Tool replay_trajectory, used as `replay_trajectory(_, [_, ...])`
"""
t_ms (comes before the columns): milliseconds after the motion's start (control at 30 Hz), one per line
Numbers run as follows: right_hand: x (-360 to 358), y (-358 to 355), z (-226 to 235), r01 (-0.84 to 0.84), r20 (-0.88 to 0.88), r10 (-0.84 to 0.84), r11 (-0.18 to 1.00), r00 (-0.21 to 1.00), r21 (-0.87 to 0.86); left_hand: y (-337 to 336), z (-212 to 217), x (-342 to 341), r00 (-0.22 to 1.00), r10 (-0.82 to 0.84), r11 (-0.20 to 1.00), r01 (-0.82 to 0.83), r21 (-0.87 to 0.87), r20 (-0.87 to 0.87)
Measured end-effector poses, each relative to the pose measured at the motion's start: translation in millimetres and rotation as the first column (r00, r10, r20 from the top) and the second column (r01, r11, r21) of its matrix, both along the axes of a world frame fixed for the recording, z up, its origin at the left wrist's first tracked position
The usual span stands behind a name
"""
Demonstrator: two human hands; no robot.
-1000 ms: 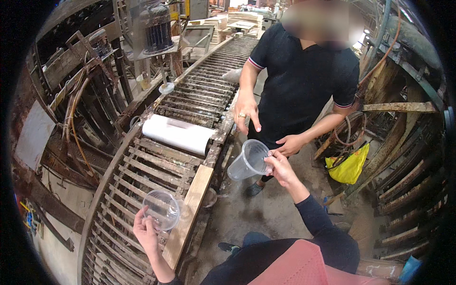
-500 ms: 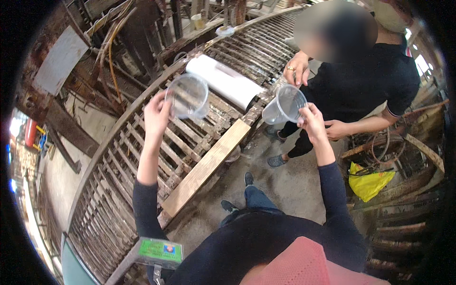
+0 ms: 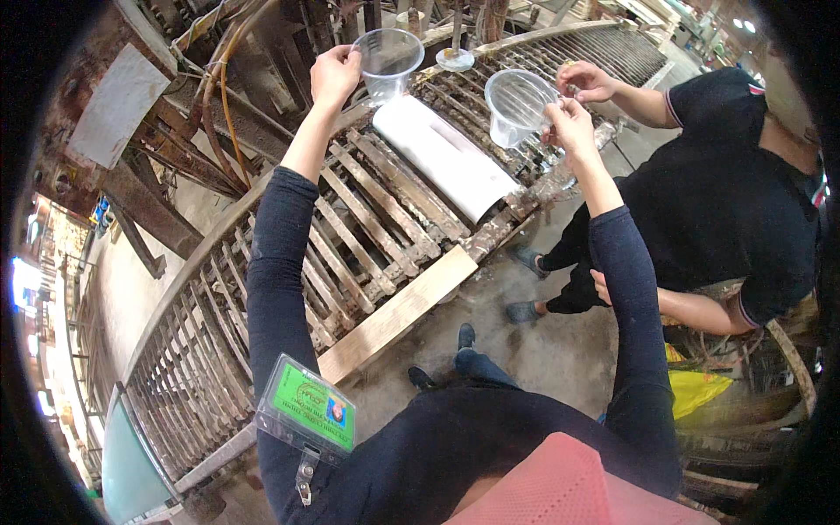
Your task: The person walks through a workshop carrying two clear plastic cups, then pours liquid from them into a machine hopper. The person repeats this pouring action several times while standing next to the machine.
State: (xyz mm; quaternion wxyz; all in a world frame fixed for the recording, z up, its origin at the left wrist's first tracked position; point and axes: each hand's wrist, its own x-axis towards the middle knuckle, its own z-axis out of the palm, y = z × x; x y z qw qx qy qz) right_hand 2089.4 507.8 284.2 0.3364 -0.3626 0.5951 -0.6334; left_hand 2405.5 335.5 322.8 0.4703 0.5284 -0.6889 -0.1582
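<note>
My left hand (image 3: 334, 77) pinches the rim of a clear plastic cup (image 3: 390, 63), held out over the far side of a slatted frame (image 3: 341, 206). In my right hand (image 3: 570, 128) is a second clear plastic cup (image 3: 518, 103), gripped by its rim and tilted. Both cups look empty. A co-worker's hand (image 3: 588, 80) is close beside the right cup; whether it touches the cup I cannot tell. Beneath the cups, a long white, smooth-surfaced piece (image 3: 446, 159) lies across the slats.
A pale wooden board (image 3: 398, 313) lies along the frame's near edge. Beyond the cups is a small clear dish (image 3: 455, 59). The co-worker (image 3: 700, 201) in black stands at the right, near a yellow bag (image 3: 698, 394). Cables (image 3: 226, 96) hang at the far left.
Both my hands have moved farther out, each carrying its cup, over the far part of the frame. The co-worker has shifted right in view, one hand now extended toward the right cup.
</note>
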Motion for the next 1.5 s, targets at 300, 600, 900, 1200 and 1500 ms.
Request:
replay_trajectory(300, [-24.2, -59.2, -0.7, -0.007, -0.003, 0.007, 1.000, 1.000, 0.006, -47.9, 4.6, -29.0, 0.999, 0.043, 0.997, -0.044, 0.060, 0.023])
replay_trajectory(600, [-36.6, -125.0, 20.4, 0.075, 0.003, -0.075, 0.997, 0.997, -0.020, -83.2, 20.2, -67.0, 0.986, 0.122, 0.992, -0.124, 0.006, 0.110])
replay_trajectory(900, [-26.1, -159.7, 46.9, 0.176, -0.222, -0.170, 0.984, 0.960, 0.007, -86.6, 39.6, -98.0, 0.970, 0.179, 0.984, -0.179, -0.011, 0.165])
replay_trajectory(1200, [-29.5, -195.4, 50.4, 0.102, 0.180, -0.092, 0.994, 0.979, -0.043, -92.8, 52.6, -102.3, 0.984, 0.141, 0.981, -0.154, 0.117, 0.108])
replay_trajectory(1500, [-36.1, -198.9, 54.0, 0.000, 0.365, 0.050, 0.991, 0.930, -0.135, -107.8, 50.3, -102.8, 0.998, 0.057, 0.984, -0.052, 0.170, -0.027])
